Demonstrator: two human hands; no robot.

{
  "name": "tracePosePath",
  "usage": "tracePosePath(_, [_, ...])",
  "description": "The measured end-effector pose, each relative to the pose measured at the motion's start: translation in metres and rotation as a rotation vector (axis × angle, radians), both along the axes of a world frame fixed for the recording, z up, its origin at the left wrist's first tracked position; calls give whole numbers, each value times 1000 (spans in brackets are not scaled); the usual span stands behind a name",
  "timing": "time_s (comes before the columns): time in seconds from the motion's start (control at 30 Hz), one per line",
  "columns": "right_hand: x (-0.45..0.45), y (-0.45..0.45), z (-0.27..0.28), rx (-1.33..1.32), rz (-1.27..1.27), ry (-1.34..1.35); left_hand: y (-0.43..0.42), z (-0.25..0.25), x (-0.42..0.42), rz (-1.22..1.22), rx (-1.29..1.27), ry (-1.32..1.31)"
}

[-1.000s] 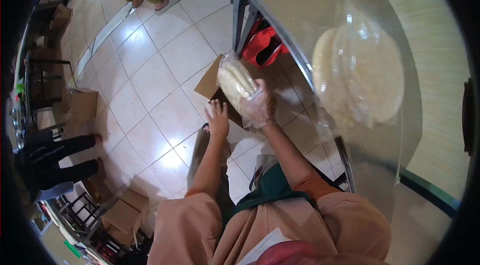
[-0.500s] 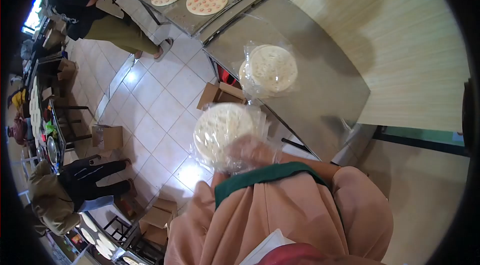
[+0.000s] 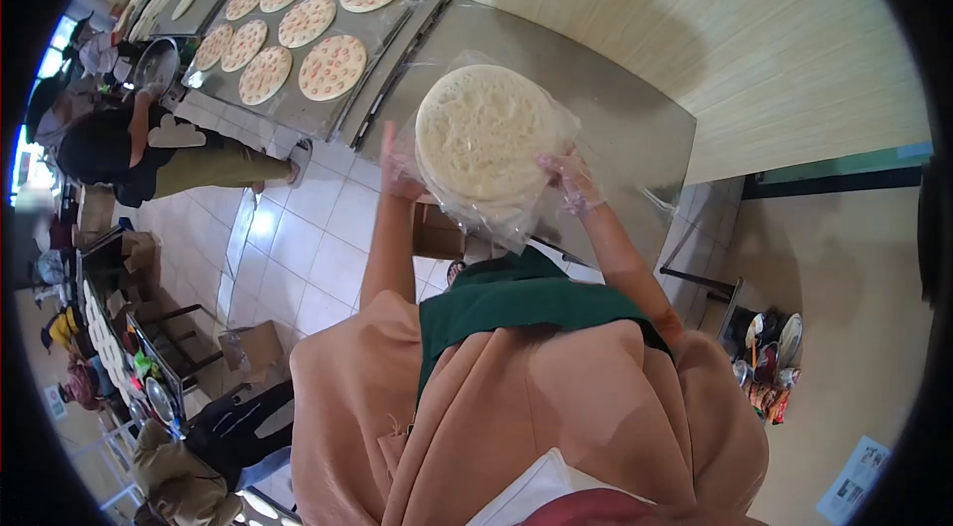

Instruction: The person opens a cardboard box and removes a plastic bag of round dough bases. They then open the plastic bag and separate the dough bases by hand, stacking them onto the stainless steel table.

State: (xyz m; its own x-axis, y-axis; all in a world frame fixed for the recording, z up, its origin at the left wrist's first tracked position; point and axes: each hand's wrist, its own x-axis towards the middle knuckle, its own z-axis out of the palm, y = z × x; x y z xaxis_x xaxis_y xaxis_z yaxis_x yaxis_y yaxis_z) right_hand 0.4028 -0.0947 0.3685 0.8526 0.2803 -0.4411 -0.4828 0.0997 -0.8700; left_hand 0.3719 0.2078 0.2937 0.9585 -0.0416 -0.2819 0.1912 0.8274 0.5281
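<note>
Pale round pizza bases (image 3: 486, 129) lie stacked in clear plastic between my hands, above the near edge of the metal table (image 3: 635, 119). My left hand (image 3: 400, 169), in a clear glove, grips the stack's left side, with some fingers hidden by the plastic. On the other side, my right hand (image 3: 571, 179), also in a clear glove, has its thumb on top of the rim and its other fingers partly out of sight. How many bases are in the stack cannot be told.
A tray-like metal table (image 3: 387, 25) at upper left carries several topped pizza bases (image 3: 333, 67). A person in a black top (image 3: 104, 154) stands beside it. Another person (image 3: 179, 471) is at lower left. Cardboard boxes (image 3: 253, 347) stand on the tiled floor.
The bagged base near my apron has moved up to the table, and the separate stack there no longer shows apart. Both hands now hold the stack's sides. The view has shifted.
</note>
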Motion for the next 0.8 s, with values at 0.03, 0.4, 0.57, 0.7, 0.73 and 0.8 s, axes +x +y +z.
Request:
tracePosePath(0.03, [9,-1,-16,-22,31,-26,-3,27,-5,-52,-85,27])
tracePosePath(0.4, [108,-14,-189,-551,-61,-282,-36,-11,8,59,2243,125])
tracePosePath(0.57, [133,-5,-114,-741,453,-412,-57,-11,55,-292,2310,-483])
tracePosePath(0.7, [116,-2,-78,-641,431,-562,-61,-33,63,-482,2318,-435])
tracePosePath(0.73, [113,-4,-68,-659,444,-606,-61,-34,65,-474,2318,-453])
tracePosePath(0.8, [107,-15,-53,-685,479,-686,-62,-39,61,-469,2317,-476])
